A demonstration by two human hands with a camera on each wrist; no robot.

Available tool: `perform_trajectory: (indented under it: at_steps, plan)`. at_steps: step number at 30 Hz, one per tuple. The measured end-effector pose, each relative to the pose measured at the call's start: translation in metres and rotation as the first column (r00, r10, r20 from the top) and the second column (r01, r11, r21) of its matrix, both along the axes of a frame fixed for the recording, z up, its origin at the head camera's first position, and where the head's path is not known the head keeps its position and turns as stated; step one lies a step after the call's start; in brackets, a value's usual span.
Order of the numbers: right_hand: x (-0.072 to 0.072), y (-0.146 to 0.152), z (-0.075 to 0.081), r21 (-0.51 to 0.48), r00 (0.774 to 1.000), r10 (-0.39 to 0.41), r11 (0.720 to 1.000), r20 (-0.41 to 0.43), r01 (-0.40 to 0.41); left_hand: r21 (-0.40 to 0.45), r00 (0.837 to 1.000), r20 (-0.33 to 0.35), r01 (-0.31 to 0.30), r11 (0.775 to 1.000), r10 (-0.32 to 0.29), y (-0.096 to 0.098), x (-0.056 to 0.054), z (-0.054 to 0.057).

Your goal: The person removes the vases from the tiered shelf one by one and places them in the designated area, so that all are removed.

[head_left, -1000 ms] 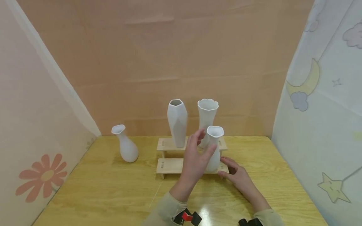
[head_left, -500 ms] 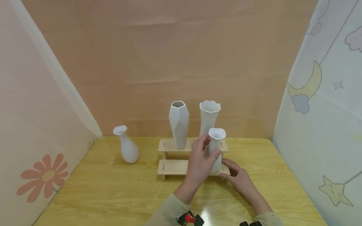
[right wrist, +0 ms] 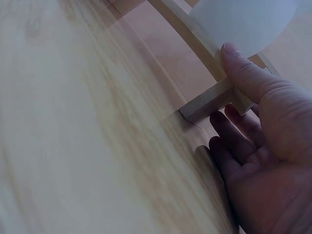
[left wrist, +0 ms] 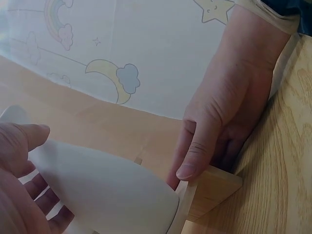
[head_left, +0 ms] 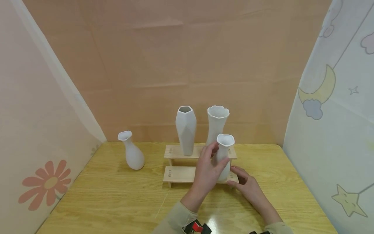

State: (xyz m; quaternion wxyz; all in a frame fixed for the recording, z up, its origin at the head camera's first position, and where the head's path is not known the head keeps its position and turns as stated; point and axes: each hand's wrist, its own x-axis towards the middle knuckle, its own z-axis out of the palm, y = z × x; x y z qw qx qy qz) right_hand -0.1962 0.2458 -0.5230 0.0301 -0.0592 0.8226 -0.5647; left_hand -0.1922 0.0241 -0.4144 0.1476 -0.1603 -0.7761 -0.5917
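Note:
A small white vase (head_left: 224, 152) with a flared, wavy rim stands upright on the right end of the lower step of a wooden two-step stand (head_left: 179, 175). My left hand (head_left: 205, 171) holds this vase from the left; in the left wrist view its thumb and fingers lie on opposite sides of the white body (left wrist: 109, 183). At the stand's right end my right hand (head_left: 247, 186) grips the lower step. In the right wrist view, the thumb presses the step's edge while the other fingers of that hand (right wrist: 278, 141) curl beneath, beside the stand's leg (right wrist: 207, 103).
On the upper step stand a faceted white vase (head_left: 186, 131) and, to its right, a scallop-rimmed white vase (head_left: 217, 125), partly hidden. Another narrow-necked white vase (head_left: 134, 156) sits on the wooden table (head_left: 117, 198) at left. Printed cloth walls enclose the sides.
The left hand has slid slightly down the small vase, its fingers closer around it. My right hand keeps its grip on the stand. The head view has shifted a little.

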Motion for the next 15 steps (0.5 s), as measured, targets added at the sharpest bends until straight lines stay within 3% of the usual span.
perform_trajectory:
  at_steps: [15]
  plan:
    - [0.0019,-0.0018,0.0019,-0.012,1.0,0.0,1.0,-0.002,0.0,-0.052,1.0,0.001,-0.011,0.999,0.011,0.0008,-0.002,-0.0033]
